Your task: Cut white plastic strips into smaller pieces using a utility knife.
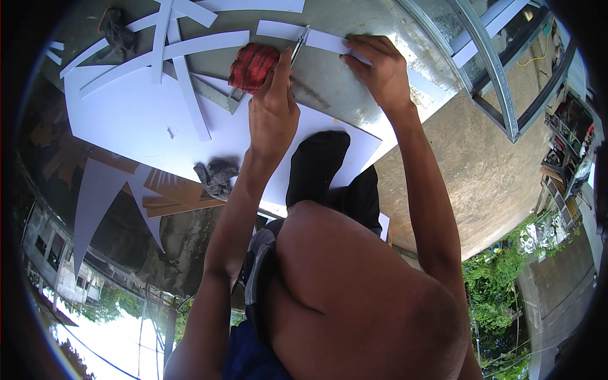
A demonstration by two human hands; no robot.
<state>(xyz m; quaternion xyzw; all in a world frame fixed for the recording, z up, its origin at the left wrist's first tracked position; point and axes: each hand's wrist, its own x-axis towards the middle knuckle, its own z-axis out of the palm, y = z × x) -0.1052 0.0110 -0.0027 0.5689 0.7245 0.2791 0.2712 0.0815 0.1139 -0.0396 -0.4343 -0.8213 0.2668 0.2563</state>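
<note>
My left hand (273, 117) is closed round a pair of scissors (297, 49), their slim metal blades pointing away from me. The blades cross a narrow white strip (326, 42) at about its middle. At the strip's right end, my right hand (380, 66) pinches it between thumb and fingers. A crumpled red-and-black checked cloth (253, 66) lies just left of the left hand. Under both hands is a grey metal surface (335, 82), with a large white sheet (136, 120) spread over its near part. The scissors' handles are mostly hidden in my left hand.
Several curved white strips (171, 49) overlap at the far left. Dark crumpled cloths lie near the sheet's front edge (216, 177) and at the far left (117, 33). My black-socked foot (316, 164) rests on the sheet. A metal frame (491, 69) stands at right.
</note>
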